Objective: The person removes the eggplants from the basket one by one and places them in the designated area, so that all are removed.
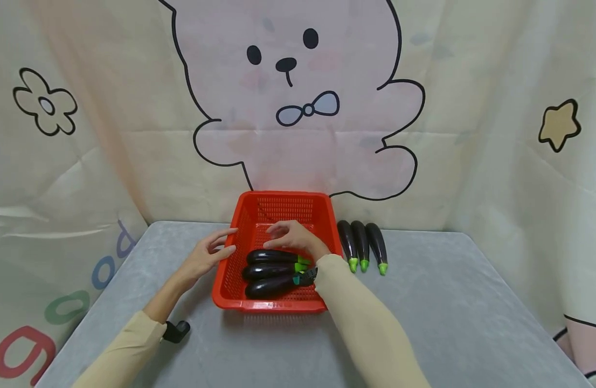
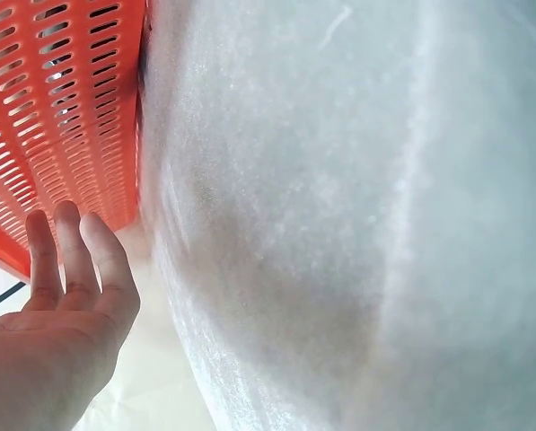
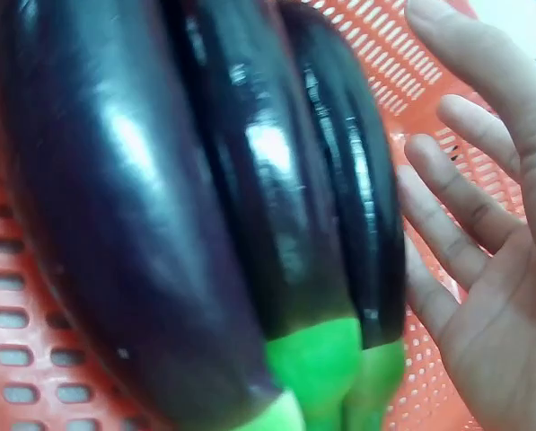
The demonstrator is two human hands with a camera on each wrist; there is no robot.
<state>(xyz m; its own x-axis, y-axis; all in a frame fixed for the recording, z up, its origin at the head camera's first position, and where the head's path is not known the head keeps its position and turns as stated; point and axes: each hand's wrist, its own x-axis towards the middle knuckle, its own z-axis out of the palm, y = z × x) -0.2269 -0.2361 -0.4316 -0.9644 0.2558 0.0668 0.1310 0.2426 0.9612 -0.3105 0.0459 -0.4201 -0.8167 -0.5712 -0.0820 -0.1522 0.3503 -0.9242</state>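
Observation:
Three dark eggplants (image 1: 269,271) with green stem ends lie side by side in a red plastic basket (image 1: 283,307), crosswise in its nearer half. My right hand (image 1: 296,238) hovers inside the basket, just beyond the farthest of them. Its fingers are spread and hold nothing; in the right wrist view that hand (image 3: 492,269) is beside the row of eggplants (image 3: 276,162). At the basket's left rim rests my left hand (image 1: 201,264), fingertips on the edge. From the left wrist view, the fingers (image 2: 106,256) are loosely extended against the perforated wall (image 2: 61,117).
On the grey tabletop (image 1: 424,302), right of the basket, three more eggplants (image 1: 360,245) lie in a row, stem ends toward me. A cartoon-printed curtain (image 1: 443,178) hangs behind the table and along both sides.

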